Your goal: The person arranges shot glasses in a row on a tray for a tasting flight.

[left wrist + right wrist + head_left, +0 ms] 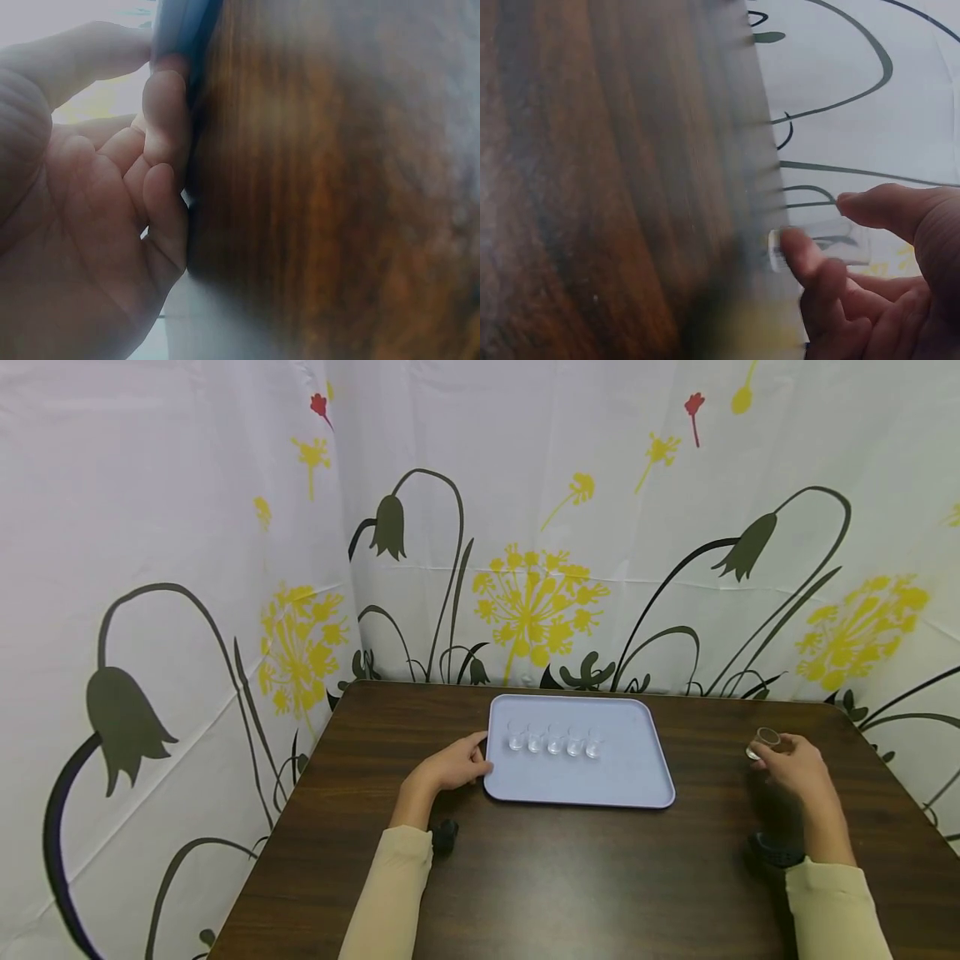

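A pale blue tray point(630, 777) lies on the table, bearing a row of several small clear shot glasses point(555, 744). At the tray's left edge, my left hand point(447, 765) pinches the rim, thumb above and fingers below. The left wrist view shows that hand point(97, 172) with curled fingers at the blue tray edge point(176, 30). Off to the right of the tray, my right hand point(798, 768) holds another shot glass point(767, 739) between thumb and fingers. In the right wrist view this glass point(847, 244) is clear and partly hidden by the fingers of the hand point(885, 292).
Dark wood-grained table point(570, 877) spreads under both arms, its far edge meeting a white curtain point(600, 410) printed with flowers. Another curtain panel point(187, 510) hangs along the left side. Each wrist wears a dark band-like device point(445, 837).
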`<state>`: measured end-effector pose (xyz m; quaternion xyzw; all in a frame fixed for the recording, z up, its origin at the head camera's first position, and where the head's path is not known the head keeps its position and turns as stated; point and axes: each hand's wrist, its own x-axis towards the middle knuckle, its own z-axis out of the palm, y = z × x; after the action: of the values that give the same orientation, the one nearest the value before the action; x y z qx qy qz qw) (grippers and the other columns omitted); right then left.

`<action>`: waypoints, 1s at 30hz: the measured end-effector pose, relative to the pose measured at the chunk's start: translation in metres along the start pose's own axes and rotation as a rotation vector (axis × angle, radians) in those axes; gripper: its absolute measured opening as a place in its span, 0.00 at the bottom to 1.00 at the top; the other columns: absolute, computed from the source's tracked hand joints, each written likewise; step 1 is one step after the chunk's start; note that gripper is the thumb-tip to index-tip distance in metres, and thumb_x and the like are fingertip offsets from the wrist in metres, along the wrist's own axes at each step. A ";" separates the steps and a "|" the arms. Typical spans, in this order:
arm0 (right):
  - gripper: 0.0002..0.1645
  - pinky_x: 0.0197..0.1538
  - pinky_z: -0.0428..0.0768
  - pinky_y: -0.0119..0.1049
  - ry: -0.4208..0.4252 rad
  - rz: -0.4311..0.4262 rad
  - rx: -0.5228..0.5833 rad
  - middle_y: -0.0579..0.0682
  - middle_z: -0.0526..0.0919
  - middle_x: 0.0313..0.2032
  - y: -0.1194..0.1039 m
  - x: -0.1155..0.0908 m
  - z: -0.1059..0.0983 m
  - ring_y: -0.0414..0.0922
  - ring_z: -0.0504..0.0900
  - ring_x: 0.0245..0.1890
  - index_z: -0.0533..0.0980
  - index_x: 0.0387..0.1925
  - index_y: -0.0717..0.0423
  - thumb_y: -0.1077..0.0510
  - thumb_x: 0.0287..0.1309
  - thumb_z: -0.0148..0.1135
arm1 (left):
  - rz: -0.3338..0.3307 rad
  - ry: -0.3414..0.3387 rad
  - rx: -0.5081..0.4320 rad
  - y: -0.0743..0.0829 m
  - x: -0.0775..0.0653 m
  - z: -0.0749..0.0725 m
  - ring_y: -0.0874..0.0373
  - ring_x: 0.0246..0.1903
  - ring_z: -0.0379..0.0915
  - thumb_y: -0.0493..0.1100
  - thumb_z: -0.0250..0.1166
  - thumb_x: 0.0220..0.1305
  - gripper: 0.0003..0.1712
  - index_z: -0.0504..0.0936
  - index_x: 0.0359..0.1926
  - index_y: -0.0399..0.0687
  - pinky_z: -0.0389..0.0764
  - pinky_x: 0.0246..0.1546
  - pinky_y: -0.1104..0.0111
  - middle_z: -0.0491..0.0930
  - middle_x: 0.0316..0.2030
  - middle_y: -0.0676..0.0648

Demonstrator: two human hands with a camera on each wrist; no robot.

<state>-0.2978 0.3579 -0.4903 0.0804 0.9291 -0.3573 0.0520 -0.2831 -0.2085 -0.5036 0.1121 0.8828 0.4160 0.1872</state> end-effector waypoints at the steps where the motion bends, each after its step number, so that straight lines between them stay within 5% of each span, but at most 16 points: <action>1: 0.56 0.62 0.72 0.71 -0.014 -0.011 0.022 0.58 0.93 0.34 0.001 0.001 0.001 0.57 0.91 0.36 0.43 0.77 0.86 0.40 0.81 0.50 | 0.001 0.000 -0.002 0.000 0.000 0.000 0.60 0.24 0.67 0.38 0.63 0.76 0.42 0.57 0.83 0.33 0.68 0.27 0.69 0.76 0.27 0.51; 4: 0.55 0.56 0.79 0.60 -0.048 -0.011 0.059 0.52 0.93 0.31 0.002 0.005 0.002 0.44 0.89 0.27 0.43 0.77 0.86 0.41 0.82 0.50 | 0.001 0.000 -0.003 0.000 0.000 -0.001 0.60 0.24 0.66 0.38 0.63 0.76 0.42 0.56 0.83 0.33 0.68 0.27 0.69 0.76 0.27 0.51; 10: 0.52 0.39 0.77 0.30 -0.051 0.000 0.103 0.51 0.94 0.32 0.000 0.008 0.003 0.44 0.91 0.27 0.47 0.77 0.84 0.41 0.83 0.48 | 0.000 0.004 -0.005 0.000 0.000 -0.001 0.60 0.23 0.66 0.39 0.63 0.76 0.42 0.56 0.83 0.33 0.68 0.27 0.69 0.76 0.27 0.51; 17: 0.48 0.44 0.74 0.35 -0.007 0.003 0.091 0.51 0.94 0.34 0.000 0.006 0.004 0.42 0.91 0.26 0.55 0.77 0.80 0.40 0.83 0.47 | 0.008 0.001 0.002 0.003 0.003 -0.002 0.60 0.24 0.67 0.39 0.63 0.76 0.42 0.56 0.83 0.33 0.68 0.27 0.69 0.77 0.27 0.51; 30: 0.41 0.31 0.78 0.33 0.108 -0.014 0.049 0.52 0.93 0.31 0.003 0.006 0.009 0.41 0.86 0.25 0.68 0.69 0.78 0.42 0.80 0.55 | -0.005 0.008 -0.008 -0.001 0.000 0.001 0.60 0.24 0.67 0.40 0.64 0.76 0.42 0.57 0.83 0.33 0.68 0.27 0.69 0.76 0.27 0.50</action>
<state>-0.3032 0.3546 -0.5000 0.0945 0.9220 -0.3755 -0.0024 -0.2827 -0.2086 -0.5054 0.1075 0.8823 0.4193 0.1850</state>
